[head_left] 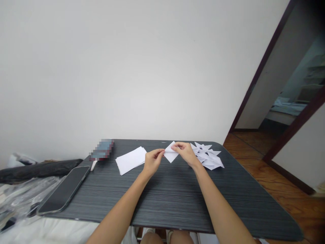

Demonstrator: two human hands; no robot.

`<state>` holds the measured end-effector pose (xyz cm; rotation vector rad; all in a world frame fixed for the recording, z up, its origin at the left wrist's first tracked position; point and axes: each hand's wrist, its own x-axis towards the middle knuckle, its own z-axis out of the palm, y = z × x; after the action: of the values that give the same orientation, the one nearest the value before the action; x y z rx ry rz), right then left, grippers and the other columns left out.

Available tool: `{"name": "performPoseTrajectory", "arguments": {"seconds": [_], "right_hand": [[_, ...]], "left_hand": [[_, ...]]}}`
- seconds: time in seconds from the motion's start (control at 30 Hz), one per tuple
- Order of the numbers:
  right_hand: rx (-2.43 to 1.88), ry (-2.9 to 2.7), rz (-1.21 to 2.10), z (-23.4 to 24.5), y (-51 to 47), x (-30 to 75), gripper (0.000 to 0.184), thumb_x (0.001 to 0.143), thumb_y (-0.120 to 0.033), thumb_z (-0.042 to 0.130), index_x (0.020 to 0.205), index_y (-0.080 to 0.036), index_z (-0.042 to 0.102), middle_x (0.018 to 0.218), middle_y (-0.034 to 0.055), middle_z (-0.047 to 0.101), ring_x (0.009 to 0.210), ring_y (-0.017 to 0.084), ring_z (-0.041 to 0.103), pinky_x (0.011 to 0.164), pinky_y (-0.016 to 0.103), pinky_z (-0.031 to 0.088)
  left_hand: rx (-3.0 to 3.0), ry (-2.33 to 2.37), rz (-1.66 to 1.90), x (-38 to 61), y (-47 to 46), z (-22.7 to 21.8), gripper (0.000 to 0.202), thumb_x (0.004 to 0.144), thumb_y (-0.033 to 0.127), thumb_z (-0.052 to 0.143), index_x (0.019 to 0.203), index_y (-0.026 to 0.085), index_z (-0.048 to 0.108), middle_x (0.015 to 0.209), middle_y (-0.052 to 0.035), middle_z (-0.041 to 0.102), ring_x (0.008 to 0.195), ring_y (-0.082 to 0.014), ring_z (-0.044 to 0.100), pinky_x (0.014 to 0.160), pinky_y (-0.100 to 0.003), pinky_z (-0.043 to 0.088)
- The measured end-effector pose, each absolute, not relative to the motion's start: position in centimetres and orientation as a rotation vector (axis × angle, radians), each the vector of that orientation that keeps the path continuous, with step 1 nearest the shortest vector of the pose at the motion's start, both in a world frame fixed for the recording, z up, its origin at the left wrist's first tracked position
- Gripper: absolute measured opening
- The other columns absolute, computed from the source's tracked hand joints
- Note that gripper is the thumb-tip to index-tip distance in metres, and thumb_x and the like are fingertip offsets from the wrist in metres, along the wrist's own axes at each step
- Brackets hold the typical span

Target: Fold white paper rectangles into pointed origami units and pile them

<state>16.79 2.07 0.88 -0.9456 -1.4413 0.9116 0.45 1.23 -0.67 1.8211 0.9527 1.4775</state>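
Table (175,200), lower frame: one; my right hand (186,152), just beside the folded pieces (209,160), could, I judge, scatter them across it by swinging wide. Phone (64,191), lower left: one. Folded pieces, right of centre: one overlapping pile, exact number untellable. Sheets (130,161), left of centre: at least two. My left hand (152,160) and right: two, each grip pinching the paper diamond (171,155), centre: one.

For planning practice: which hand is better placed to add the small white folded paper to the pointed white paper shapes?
Probably the right hand: it grips the folded paper and is nearer the shapes than the left hand.
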Motion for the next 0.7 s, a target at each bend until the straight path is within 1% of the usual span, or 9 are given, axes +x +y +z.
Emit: {"name": "performPoseTrajectory", "arguments": {"seconds": [0.13, 0.27, 0.37, 0.43, 0.53, 0.6, 0.63, 0.67, 0.7], "right_hand": [[-0.933, -1.439, 0.890, 0.72, 1.99, 16.78, 0.020, 0.062, -0.034, 0.061, 0.061, -0.014, 0.056, 0.066, 0.0014, 0.058, 0.062, 0.013, 0.051, 0.060, 0.025, 0.039], [-0.920, -1.435, 0.882, 0.87, 1.66, 16.58, 0.021, 0.063, -0.033, 0.060, 0.059, -0.015, 0.051, 0.074, 0.0030, 0.059, 0.068, 0.014, 0.053, 0.064, 0.025, 0.041], [-0.911, -1.436, 0.911, 1.16, 1.36, 16.39, 0.022, 0.062, -0.033, 0.060, 0.057, -0.015, 0.048, 0.081, 0.0041, 0.059, 0.072, 0.015, 0.053, 0.066, 0.026, 0.041], [-0.898, -1.430, 0.942, 1.30, 1.21, 16.25, 0.023, 0.061, -0.032, 0.061, 0.057, -0.015, 0.046, 0.082, 0.0043, 0.059, 0.071, 0.014, 0.053, 0.064, 0.026, 0.042], [-0.860, -1.414, 0.972, 1.32, 1.15, 16.05, 0.023, 0.060, -0.029, 0.061, 0.058, -0.016, 0.042, 0.080, 0.0037, 0.058, 0.069, 0.013, 0.053, 0.061, 0.025, 0.042], [-0.836, -1.415, 0.987, 1.24, 1.18, 16.02, 0.021, 0.061, -0.027, 0.062, 0.061, -0.016, 0.043, 0.078, 0.0030, 0.057, 0.068, 0.013, 0.053, 0.061, 0.024, 0.042], [-0.830, -1.422, 1.004, 1.18, 1.21, 16.04, 0.020, 0.061, -0.026, 0.062, 0.066, -0.017, 0.045, 0.078, 0.0025, 0.057, 0.067, 0.012, 0.053, 0.060, 0.024, 0.042], [-0.828, -1.430, 1.029, 1.13, 1.23, 16.08, 0.022, 0.061, -0.025, 0.062, 0.074, -0.017, 0.046, 0.077, 0.0016, 0.056, 0.066, 0.012, 0.053, 0.059, 0.023, 0.043], [-0.829, -1.437, 1.060, 1.07, 1.25, 16.15, 0.028, 0.061, -0.025, 0.062, 0.084, -0.018, 0.047, 0.075, 0.0005, 0.056, 0.064, 0.011, 0.053, 0.058, 0.023, 0.043]], "left_hand": [[1.676, 0.886, 1.444, 0.70, 1.16, -0.74, 0.023, 0.072, 0.031, 0.053, 0.083, 0.013, 0.061, 0.078, -0.0061, 0.065, 0.070, -0.0162, 0.061, 0.068, -0.028, 0.050], [1.579, 0.851, 1.414, 0.78, 1.10, -0.51, 0.030, 0.070, 0.030, 0.055, 0.094, 0.012, 0.058, 0.078, -0.0062, 0.065, 0.070, -0.0161, 0.061, 0.066, -0.028, 0.051], [1.585, 0.889, 1.370, 0.66, 1.25, -0.31, 0.027, 0.068, 0.031, 0.058, 0.086, 0.011, 0.061, 0.076, -0.0067, 0.065, 0.065, -0.0156, 0.061, 0.062, -0.027, 0.050], [1.583, 0.904, 1.329, 0.56, 1.39, -0.21, 0.025, 0.066, 0.031, 0.059, 0.079, 0.010, 0.062, 0.072, -0.0066, 0.065, 0.061, -0.0155, 0.060, 0.059, -0.026, 0.049], [1.567, 0.911, 1.274, 0.50, 1.49, -0.11, 0.025, 0.064, 0.031, 0.061, 0.075, 0.009, 0.063, 0.067, -0.0064, 0.065, 0.056, -0.0154, 0.059, 0.056, -0.026, 0.048], [1.571, 0.929, 1.273, 0.51, 1.46, -0.08, 0.025, 0.064, 0.031, 0.061, 0.075, 0.009, 0.063, 0.067, -0.0069, 0.065, 0.058, -0.0157, 0.059, 0.057, -0.026, 0.048], [1.579, 0.945, 1.286, 0.51, 1.42, -0.07, 0.025, 0.064, 0.031, 0.061, 0.075, 0.009, 0.063, 0.068, -0.0071, 0.065, 0.060, -0.0161, 0.060, 0.058, -0.025, 0.048], [1.588, 0.962, 1.299, 0.50, 1.37, -0.05, 0.025, 0.064, 0.031, 0.061, 0.076, 0.009, 0.064, 0.070, -0.0072, 0.065, 0.062, -0.0162, 0.060, 0.059, -0.025, 0.048], [1.598, 0.977, 1.308, 0.49, 1.32, -0.02, 0.025, 0.064, 0.031, 0.061, 0.078, 0.010, 0.064, 0.070, -0.0070, 0.065, 0.063, -0.0161, 0.060, 0.059, -0.025, 0.047]]}}
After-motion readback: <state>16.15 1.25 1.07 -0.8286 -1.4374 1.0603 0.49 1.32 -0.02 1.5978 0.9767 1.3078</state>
